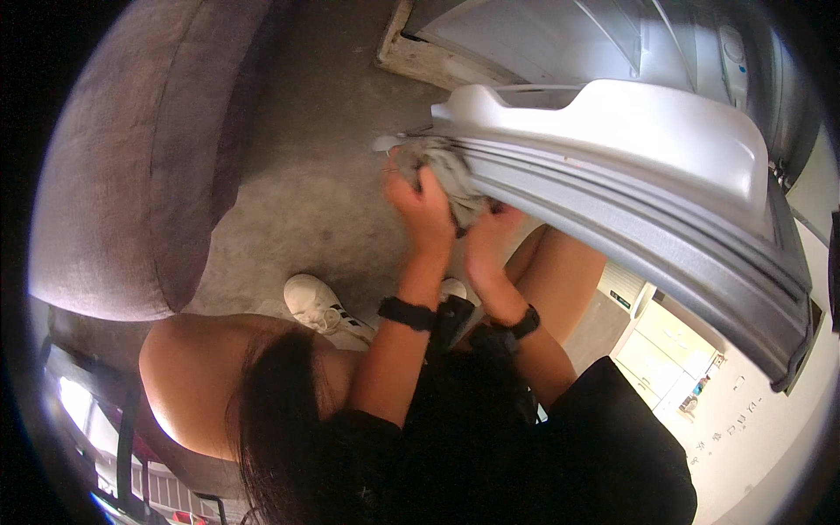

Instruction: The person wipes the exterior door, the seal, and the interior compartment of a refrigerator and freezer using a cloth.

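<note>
A crumpled grey striped cloth [448, 175] is pressed against the end of an open fridge door [612, 223], at its grooved grey edge. My left hand [422, 208] is closed around the cloth, thumb up along it. Close beside it, my right hand [490, 236] is at the cloth's lower end, against the underside of the door edge. Motion blurs that hand and its fingers are partly hidden, so its grip is unclear. A white door shelf [604, 118] rises from the door's inner side.
The fridge interior [525, 39] lies beyond the door. A grey upholstered sofa [140, 166] stands at left on the concrete floor [297, 197]. My bent knees and a white shoe [313, 302] are below my hands. A pale cabinet [665, 350] shows at lower right.
</note>
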Available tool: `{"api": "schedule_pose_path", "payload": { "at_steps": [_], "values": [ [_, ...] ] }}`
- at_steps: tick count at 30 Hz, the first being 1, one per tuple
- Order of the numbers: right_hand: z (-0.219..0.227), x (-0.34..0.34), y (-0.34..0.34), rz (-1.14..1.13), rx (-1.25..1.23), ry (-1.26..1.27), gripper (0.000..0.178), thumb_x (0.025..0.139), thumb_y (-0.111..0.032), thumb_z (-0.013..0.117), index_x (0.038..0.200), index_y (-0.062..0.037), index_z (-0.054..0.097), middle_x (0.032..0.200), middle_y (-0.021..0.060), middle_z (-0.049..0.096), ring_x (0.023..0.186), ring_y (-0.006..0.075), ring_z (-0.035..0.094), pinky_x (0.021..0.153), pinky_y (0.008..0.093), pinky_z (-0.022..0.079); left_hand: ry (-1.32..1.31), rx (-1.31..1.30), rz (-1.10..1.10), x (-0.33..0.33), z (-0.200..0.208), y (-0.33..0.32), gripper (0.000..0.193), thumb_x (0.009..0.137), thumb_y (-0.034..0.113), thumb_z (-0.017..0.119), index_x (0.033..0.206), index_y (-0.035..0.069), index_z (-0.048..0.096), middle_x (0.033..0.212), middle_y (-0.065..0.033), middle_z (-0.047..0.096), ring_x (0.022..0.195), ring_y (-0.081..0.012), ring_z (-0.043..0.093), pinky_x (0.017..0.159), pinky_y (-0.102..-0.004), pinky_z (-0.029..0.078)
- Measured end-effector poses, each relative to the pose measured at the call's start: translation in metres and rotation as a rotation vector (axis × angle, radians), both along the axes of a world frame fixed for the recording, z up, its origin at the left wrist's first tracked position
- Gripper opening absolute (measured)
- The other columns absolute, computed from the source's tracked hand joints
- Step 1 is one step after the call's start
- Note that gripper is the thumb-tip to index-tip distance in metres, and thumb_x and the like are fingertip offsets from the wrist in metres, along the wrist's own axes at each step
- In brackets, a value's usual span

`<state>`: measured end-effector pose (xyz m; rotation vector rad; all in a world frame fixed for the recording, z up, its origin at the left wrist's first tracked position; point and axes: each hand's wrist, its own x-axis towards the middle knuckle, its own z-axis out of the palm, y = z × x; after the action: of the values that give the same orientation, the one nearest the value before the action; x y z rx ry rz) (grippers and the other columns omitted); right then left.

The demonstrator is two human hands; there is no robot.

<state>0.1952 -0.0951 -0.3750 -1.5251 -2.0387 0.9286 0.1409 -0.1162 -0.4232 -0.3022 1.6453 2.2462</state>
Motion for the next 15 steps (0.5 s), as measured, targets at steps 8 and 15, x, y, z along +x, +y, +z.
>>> {"api": "schedule_pose_path", "payload": {
  "at_steps": [8,15],
  "values": [
    [0.118,0.020,0.020,0.341,0.277,-0.265,0.041,0.088,-0.011,0.064,0.124,0.0051,0.054,0.121,0.0144,0.060,0.108,0.0229,0.058,0.095,0.0363,0.045,0.573,0.215,0.085,-0.023,0.137,0.021,0.027,0.062,0.008,0.060,0.087,0.001,0.064,0.092,-0.0169,0.061,0.079,-0.0336,0.055,0.072,-0.0396,0.047],
    [-0.037,-0.016,0.034,0.084,-0.327,0.452,0.043,0.086,0.006,0.059,0.127,0.0078,0.049,0.128,0.0174,0.056,0.118,0.0259,0.053,0.105,0.0372,0.038,0.224,0.086,0.045,-0.035,0.013,0.018,0.021,0.078,0.000,0.048,0.095,-0.004,0.060,0.098,-0.0153,0.061,0.087,-0.0262,0.061,0.082,-0.0362,0.049]
  ]
}}
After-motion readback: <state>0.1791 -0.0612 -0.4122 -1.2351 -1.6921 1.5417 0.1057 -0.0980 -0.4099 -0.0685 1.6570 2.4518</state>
